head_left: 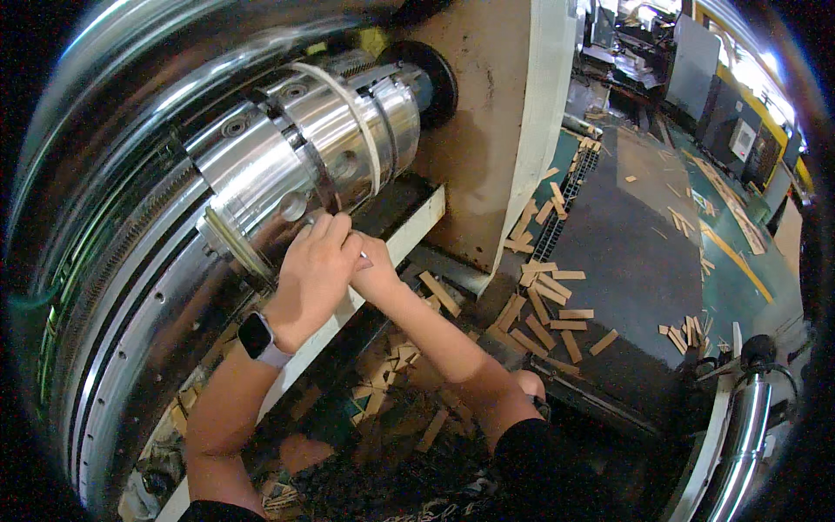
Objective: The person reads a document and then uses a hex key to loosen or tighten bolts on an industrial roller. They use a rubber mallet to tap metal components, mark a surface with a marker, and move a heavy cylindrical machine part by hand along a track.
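Note:
A shiny metal cylinder with screw holes and split rings is mounted in the machine in front of me. A pale band circles its right part. My left hand, fingers curled, is against the cylinder's lower side, at the end of a dark gap between two sections. My right hand is closed right beside it, touching the left. A small glint of metal shows between the hands; what they hold is mostly hidden by the fingers.
A large polished roller lies behind the cylinder. To the right stands a brownish machine side plate with a pale edge. Several flat wooden-coloured strips are scattered over the dark floor. A chrome cylinder is at lower right.

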### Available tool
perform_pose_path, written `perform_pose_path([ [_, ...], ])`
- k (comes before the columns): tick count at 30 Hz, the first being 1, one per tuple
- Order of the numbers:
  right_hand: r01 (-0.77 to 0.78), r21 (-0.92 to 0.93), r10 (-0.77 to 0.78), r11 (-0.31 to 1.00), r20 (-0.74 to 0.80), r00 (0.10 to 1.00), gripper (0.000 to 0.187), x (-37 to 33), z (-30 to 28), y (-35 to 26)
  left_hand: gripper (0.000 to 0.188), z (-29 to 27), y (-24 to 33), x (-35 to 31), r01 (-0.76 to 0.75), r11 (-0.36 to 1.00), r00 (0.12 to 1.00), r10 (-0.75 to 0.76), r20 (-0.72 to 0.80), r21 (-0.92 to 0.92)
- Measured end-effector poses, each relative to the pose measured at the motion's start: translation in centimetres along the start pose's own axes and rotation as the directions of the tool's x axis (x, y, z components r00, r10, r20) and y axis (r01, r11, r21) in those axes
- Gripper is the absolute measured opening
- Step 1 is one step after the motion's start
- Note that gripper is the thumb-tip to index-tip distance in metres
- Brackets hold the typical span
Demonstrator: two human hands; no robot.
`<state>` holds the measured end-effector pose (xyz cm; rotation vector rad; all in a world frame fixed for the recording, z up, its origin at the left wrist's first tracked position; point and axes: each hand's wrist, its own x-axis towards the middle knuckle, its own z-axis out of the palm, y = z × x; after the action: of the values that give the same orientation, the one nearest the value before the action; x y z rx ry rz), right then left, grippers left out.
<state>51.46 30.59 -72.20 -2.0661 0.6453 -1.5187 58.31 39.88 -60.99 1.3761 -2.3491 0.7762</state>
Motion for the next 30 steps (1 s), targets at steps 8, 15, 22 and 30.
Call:
perform_pose_path([
  [8,-0.049,-0.082,0.046,0.995,-0.030,0.998,0.026,-0.6,1.4,0.1,0.023,1.3,-0.9,0.3,-0.108,0.994,0.993,0.107,-0.048,-0.021],
  [15,-0.125,-0.205,0.119,0.971,-0.041,0.992,0.037,-0.3,2.3,-0.7,0.017,3.7,-0.4,1.5,0.282,0.959,0.906,-0.273,-0.325,-0.020],
  [22,-0.146,-0.122,0.155,0.982,0.069,0.985,0.038,0.1,2.2,-1.0,0.011,4.6,0.5,0.9,0.425,0.664,0.748,-0.640,-0.174,-0.616],
  [30,-0.079,-0.140,0.089,0.987,0.071,0.993,0.026,-0.1,2.9,0.4,0.019,3.6,-0.7,-1.0,0.388,0.536,0.883,-0.450,0.134,-0.750],
])
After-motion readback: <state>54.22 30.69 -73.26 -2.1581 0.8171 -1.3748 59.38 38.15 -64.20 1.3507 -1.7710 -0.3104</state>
